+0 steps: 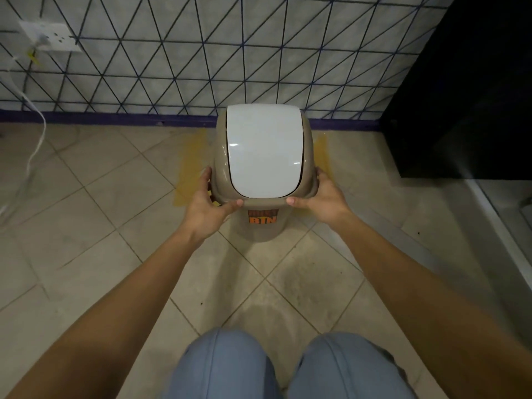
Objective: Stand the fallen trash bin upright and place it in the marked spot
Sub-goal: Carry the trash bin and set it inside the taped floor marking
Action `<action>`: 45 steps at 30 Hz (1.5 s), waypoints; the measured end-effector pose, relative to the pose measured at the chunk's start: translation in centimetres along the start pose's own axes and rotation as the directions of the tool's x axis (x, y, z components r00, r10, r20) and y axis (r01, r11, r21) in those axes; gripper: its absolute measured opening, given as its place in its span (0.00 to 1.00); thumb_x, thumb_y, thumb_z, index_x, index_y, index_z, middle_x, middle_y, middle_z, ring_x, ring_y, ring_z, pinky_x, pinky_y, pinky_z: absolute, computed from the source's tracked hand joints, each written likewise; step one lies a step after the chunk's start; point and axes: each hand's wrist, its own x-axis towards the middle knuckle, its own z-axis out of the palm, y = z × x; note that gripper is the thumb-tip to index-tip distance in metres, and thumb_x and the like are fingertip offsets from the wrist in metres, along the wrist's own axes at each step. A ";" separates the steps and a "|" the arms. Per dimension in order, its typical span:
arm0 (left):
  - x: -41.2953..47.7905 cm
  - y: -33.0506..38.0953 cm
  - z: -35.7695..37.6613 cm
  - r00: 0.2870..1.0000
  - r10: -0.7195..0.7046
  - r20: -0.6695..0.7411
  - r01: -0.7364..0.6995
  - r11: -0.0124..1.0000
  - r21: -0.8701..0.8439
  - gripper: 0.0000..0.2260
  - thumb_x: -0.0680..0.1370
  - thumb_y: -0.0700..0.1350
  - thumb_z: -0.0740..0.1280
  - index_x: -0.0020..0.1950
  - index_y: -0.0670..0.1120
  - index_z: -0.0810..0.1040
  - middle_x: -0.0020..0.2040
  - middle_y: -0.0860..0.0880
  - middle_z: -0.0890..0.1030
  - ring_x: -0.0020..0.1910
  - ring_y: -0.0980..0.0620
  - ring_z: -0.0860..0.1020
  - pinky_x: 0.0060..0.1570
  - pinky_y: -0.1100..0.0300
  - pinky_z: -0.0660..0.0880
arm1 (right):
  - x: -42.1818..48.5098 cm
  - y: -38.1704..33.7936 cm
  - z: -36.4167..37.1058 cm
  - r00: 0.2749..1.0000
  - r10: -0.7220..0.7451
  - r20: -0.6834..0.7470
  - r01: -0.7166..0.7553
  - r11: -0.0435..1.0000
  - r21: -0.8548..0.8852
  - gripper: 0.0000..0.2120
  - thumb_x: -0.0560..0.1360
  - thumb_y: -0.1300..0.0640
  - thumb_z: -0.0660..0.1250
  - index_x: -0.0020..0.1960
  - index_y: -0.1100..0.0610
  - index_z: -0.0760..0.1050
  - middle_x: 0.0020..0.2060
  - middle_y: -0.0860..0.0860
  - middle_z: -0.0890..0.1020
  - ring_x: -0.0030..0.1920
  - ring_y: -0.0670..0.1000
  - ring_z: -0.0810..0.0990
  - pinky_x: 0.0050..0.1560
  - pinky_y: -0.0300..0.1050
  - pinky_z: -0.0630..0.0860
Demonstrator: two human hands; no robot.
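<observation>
A beige trash bin (263,226) with a white swing lid (265,151) stands upright on the tiled floor near the wall, an orange "BIN" label on its front. It sits inside a yellow marked outline (188,168) whose strips show on both sides of it. My left hand (207,200) grips the left side of the bin's top rim, thumb along the front edge. My right hand (322,197) grips the right side of the rim the same way.
A wall with a dark triangular pattern (172,53) rises just behind the bin. A black cabinet (466,90) stands at the right. A wall socket (49,36) with a white cable (37,139) hangs at the left. My knees (288,367) are at the bottom.
</observation>
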 end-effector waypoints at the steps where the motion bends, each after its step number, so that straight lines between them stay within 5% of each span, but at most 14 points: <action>1: 0.4 0.1 0.0 1.000 0.010 -0.010 -0.010 1.000 -0.001 0.43 0.69 0.41 0.75 0.76 0.50 0.52 0.67 0.52 0.69 0.58 0.55 0.72 0.47 0.72 0.72 | 0.5 -0.1 -0.1 1.000 -0.009 0.000 0.009 1.000 0.007 0.43 0.61 0.59 0.79 0.71 0.55 0.62 0.64 0.49 0.75 0.61 0.47 0.73 0.54 0.37 0.67; 4: 1.2 0.4 -0.2 1.000 0.023 -0.009 -0.023 1.000 0.002 0.43 0.69 0.42 0.75 0.77 0.49 0.52 0.69 0.48 0.70 0.59 0.53 0.72 0.58 0.58 0.73 | 1.4 -0.1 -0.2 0.999 -0.047 0.013 0.047 0.999 -0.027 0.42 0.61 0.56 0.79 0.70 0.53 0.63 0.63 0.48 0.76 0.59 0.45 0.72 0.52 0.36 0.67; 9: 3.0 1.4 -1.0 0.997 0.077 0.028 -0.080 0.987 0.138 0.42 0.69 0.43 0.75 0.76 0.51 0.55 0.70 0.48 0.68 0.64 0.50 0.70 0.55 0.61 0.71 | 3.0 -0.7 -0.7 0.990 -0.127 0.065 0.138 0.968 -0.209 0.51 0.58 0.52 0.80 0.74 0.51 0.57 0.69 0.51 0.69 0.70 0.52 0.66 0.68 0.52 0.66; 13: 5.0 2.2 -1.9 0.989 0.136 0.065 -0.148 0.957 0.251 0.46 0.64 0.43 0.78 0.76 0.49 0.55 0.73 0.48 0.65 0.71 0.49 0.64 0.67 0.54 0.66 | 4.0 -1.4 -1.0 0.980 -0.195 0.037 0.196 0.919 -0.341 0.56 0.56 0.49 0.81 0.75 0.50 0.52 0.71 0.51 0.65 0.72 0.53 0.60 0.71 0.55 0.61; 17: 6.0 2.6 -1.4 0.968 0.243 0.057 -0.249 0.928 0.277 0.46 0.64 0.41 0.78 0.75 0.49 0.57 0.71 0.54 0.67 0.69 0.56 0.64 0.63 0.66 0.63 | 4.6 -1.5 -0.7 0.974 -0.225 0.012 0.219 0.930 -0.297 0.56 0.57 0.52 0.81 0.75 0.51 0.52 0.71 0.50 0.64 0.72 0.52 0.60 0.71 0.55 0.62; 20: 6.6 2.6 -0.9 0.964 0.261 0.049 -0.266 0.939 0.217 0.46 0.64 0.38 0.77 0.75 0.50 0.57 0.67 0.58 0.67 0.65 0.62 0.64 0.51 0.82 0.65 | 5.5 -1.7 -0.6 0.975 -0.223 -0.017 0.210 0.939 -0.274 0.54 0.57 0.54 0.81 0.75 0.51 0.53 0.71 0.50 0.65 0.71 0.51 0.62 0.71 0.54 0.64; 22: 7.0 2.7 -0.6 0.963 0.266 0.039 -0.269 0.943 0.196 0.45 0.65 0.38 0.77 0.76 0.50 0.56 0.66 0.59 0.66 0.64 0.63 0.64 0.47 0.85 0.63 | 6.1 -1.8 -0.6 0.974 -0.223 -0.029 0.209 0.945 -0.253 0.53 0.57 0.56 0.81 0.74 0.51 0.55 0.70 0.50 0.67 0.70 0.50 0.64 0.70 0.54 0.65; 27: 8.1 3.1 -0.2 0.955 0.293 0.052 -0.297 0.943 0.149 0.43 0.65 0.35 0.76 0.75 0.48 0.57 0.63 0.59 0.67 0.60 0.69 0.64 0.47 0.85 0.63 | 7.5 -2.1 -0.6 0.978 -0.204 -0.050 0.190 0.961 -0.201 0.51 0.57 0.59 0.81 0.73 0.51 0.57 0.68 0.50 0.69 0.69 0.50 0.67 0.69 0.52 0.67; 37: 11.4 4.2 0.1 0.971 0.235 0.043 -0.239 0.959 0.152 0.40 0.66 0.34 0.75 0.74 0.47 0.60 0.62 0.57 0.69 0.61 0.59 0.67 0.44 0.82 0.67 | 10.7 -3.5 -0.6 0.987 -0.152 -0.044 0.140 0.969 -0.205 0.53 0.57 0.60 0.81 0.75 0.54 0.55 0.70 0.52 0.66 0.70 0.52 0.65 0.70 0.52 0.65; 43: 13.9 4.3 -0.3 0.979 0.202 0.037 -0.205 0.973 0.106 0.42 0.65 0.34 0.76 0.74 0.46 0.60 0.66 0.53 0.70 0.64 0.54 0.69 0.60 0.62 0.72 | 12.9 -3.9 -0.5 0.986 -0.157 -0.050 0.143 0.967 -0.209 0.53 0.57 0.59 0.81 0.75 0.54 0.56 0.70 0.52 0.67 0.70 0.52 0.66 0.69 0.52 0.66; 45: 14.5 4.5 -0.2 0.976 0.216 0.023 -0.217 0.972 0.087 0.41 0.65 0.33 0.76 0.73 0.45 0.61 0.62 0.57 0.70 0.62 0.57 0.69 0.54 0.73 0.72 | 13.7 -4.2 -0.5 0.986 -0.161 -0.047 0.147 0.964 -0.220 0.53 0.57 0.59 0.81 0.75 0.54 0.56 0.70 0.52 0.67 0.70 0.52 0.65 0.70 0.52 0.65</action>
